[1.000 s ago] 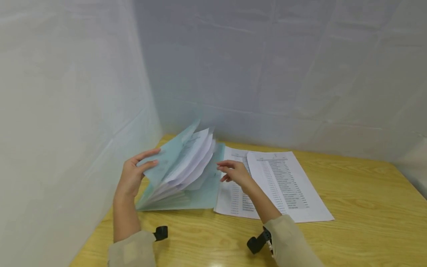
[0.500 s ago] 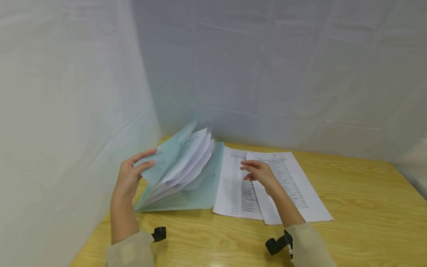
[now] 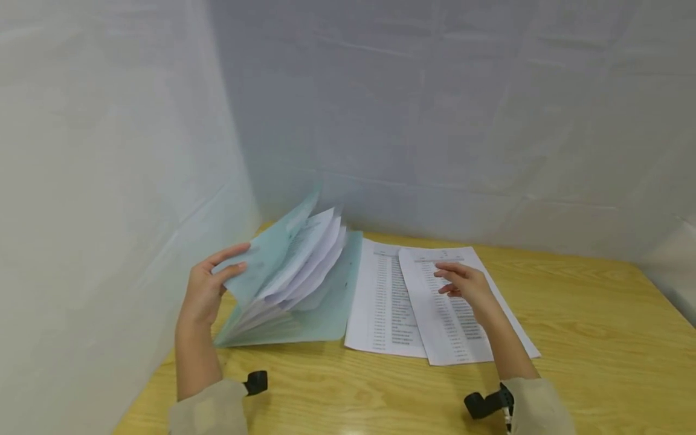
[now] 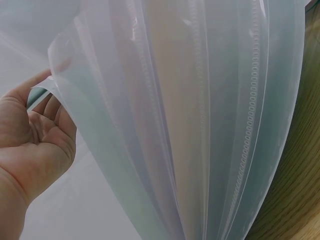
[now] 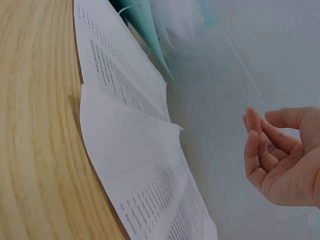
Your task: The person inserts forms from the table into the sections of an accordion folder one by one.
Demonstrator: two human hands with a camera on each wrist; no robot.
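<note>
A person's two forearms in beige sleeves reach in from the bottom edge, at about 7 and 5 o'clock, each with a black wrist camera mount [image 3: 257, 382] strapped near the cuff. They work over a light wooden table [image 3: 587, 338].

At about 9 o'clock from the table's middle, the left hand [image 3: 206, 290] grasps the raised front cover of a pale green display book [image 3: 288, 284], thumb on the near face and fingers behind the cover's edge. The book lies open on the table with its spine toward the person's left; the cover and several clear plastic sleeves holding printed pages fan upward, while the back cover lies flat. The left wrist view shows the translucent sleeves [image 4: 200, 125] from close by, with the thumb and curled fingers of the left hand [image 4: 35, 145] pinching the outermost one.

Just right of the book, touching its flat back cover, lie two printed sheets [image 3: 435, 308] with columns of small text, the right sheet overlapping the left.

The right hand [image 3: 464, 284] hovers low over the upper part of the right sheet, at about 2 o'clock from the book, released, fingers loosely bent and holding nothing. The right wrist view shows the right hand [image 5: 282, 160] with relaxed fingers, apart from the paper.

Behind the table, white cloth walls [image 3: 435, 121] close the scene at 12 o'clock and along the left
</note>
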